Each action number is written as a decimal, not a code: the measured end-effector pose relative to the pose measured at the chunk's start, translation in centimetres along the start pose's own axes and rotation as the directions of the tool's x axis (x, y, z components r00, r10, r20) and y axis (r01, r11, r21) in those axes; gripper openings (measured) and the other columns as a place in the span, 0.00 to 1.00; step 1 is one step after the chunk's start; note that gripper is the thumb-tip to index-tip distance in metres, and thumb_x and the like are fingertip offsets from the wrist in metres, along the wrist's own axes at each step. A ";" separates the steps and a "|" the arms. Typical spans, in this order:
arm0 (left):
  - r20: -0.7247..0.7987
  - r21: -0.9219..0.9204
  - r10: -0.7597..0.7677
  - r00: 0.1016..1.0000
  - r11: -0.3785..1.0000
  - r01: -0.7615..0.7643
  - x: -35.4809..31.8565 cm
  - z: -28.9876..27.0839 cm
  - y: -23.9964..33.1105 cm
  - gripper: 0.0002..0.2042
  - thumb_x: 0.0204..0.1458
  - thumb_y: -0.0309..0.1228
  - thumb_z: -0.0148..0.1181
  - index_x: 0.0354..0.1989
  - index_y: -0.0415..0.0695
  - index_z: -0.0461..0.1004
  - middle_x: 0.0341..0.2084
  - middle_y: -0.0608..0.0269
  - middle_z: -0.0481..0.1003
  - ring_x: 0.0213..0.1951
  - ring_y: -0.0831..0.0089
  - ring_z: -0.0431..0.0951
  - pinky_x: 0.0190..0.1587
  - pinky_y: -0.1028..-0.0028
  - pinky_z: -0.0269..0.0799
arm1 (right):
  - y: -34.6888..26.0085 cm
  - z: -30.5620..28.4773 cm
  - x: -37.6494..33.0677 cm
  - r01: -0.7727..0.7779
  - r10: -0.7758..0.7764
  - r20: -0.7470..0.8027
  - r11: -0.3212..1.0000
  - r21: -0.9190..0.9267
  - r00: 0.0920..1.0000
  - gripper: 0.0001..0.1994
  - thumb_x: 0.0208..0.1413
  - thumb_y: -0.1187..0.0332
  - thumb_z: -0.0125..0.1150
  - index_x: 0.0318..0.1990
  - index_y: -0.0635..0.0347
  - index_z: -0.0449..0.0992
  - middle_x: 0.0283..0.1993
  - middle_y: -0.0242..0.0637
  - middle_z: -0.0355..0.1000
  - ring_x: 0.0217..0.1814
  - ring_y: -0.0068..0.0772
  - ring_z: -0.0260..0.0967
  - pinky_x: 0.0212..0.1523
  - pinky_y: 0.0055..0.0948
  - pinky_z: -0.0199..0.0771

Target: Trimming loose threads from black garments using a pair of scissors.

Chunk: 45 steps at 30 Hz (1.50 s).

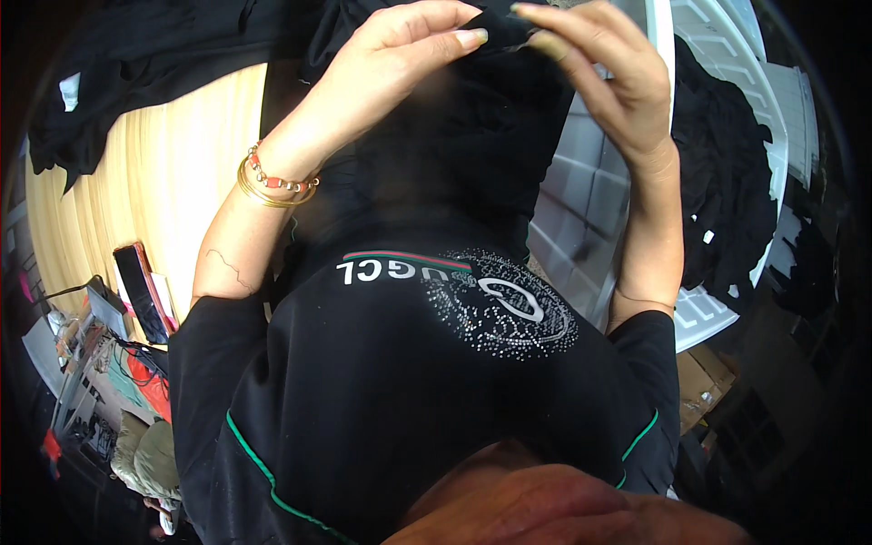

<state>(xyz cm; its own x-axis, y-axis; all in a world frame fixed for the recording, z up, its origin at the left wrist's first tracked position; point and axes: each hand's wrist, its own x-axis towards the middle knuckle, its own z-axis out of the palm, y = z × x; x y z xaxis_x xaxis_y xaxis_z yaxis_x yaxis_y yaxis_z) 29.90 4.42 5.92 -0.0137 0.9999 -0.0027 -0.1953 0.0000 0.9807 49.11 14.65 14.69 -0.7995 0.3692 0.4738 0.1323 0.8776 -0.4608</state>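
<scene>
At the top of the head view, both my hands are raised over a spread of black cloth. My left hand (411,41) pinches one side of a piece of black fabric (499,33) between thumb and fingers. On the other side, my right hand (610,65) grips the same piece, thumb and forefinger close together. A thin edge or thread shows near the right fingertips, too small to make out. More black cloth (427,136) hangs below the hands and runs toward my body.
A pale wooden table (118,173) lies to the left, with black garments (100,91) at its far side and a phone (143,292) near its edge. On the right, a white plastic basket (767,100) holds black cloth (727,173). A cardboard box (704,386) sits below it.
</scene>
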 end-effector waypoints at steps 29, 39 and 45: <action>0.251 0.790 0.432 0.866 0.426 -0.441 0.0 -0.7 2.6 0.19 0.42 0.12 0.54 0.40 0.47 0.81 0.29 0.62 0.74 0.34 0.63 0.77 0.35 0.70 0.74 | 11.3 1.9 -5.5 -0.703 0.670 0.340 0.710 -0.038 0.659 0.20 0.53 0.58 0.65 0.45 0.68 0.78 0.23 0.26 0.64 0.26 0.16 0.61 0.28 0.19 0.60; -0.128 0.746 0.657 0.743 0.558 -0.364 0.9 -4.3 1.8 0.25 0.49 0.09 0.47 0.56 0.42 0.74 0.47 0.63 0.78 0.49 0.75 0.77 0.54 0.78 0.71 | 7.2 -4.5 -4.0 -0.089 0.026 -0.424 0.988 -0.130 0.905 0.12 0.46 0.82 0.68 0.40 0.64 0.83 0.24 0.29 0.69 0.25 0.18 0.63 0.26 0.16 0.60; -0.319 0.662 0.665 0.676 0.666 -0.343 0.6 -5.0 1.7 0.24 0.51 0.10 0.47 0.55 0.43 0.74 0.46 0.64 0.78 0.49 0.76 0.77 0.55 0.77 0.71 | 6.3 -4.2 -3.8 0.078 -0.145 -0.404 0.981 -0.179 0.903 0.17 0.43 0.85 0.67 0.43 0.61 0.84 0.23 0.30 0.67 0.23 0.19 0.60 0.25 0.17 0.58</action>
<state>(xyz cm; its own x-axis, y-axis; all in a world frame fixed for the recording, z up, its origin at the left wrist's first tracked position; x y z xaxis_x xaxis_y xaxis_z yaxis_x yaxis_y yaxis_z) 24.61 4.93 6.61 -0.4515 0.6713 0.5879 0.5241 -0.3337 0.7835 55.45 20.05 13.12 -0.5043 0.3295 0.7982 0.1721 0.9441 -0.2810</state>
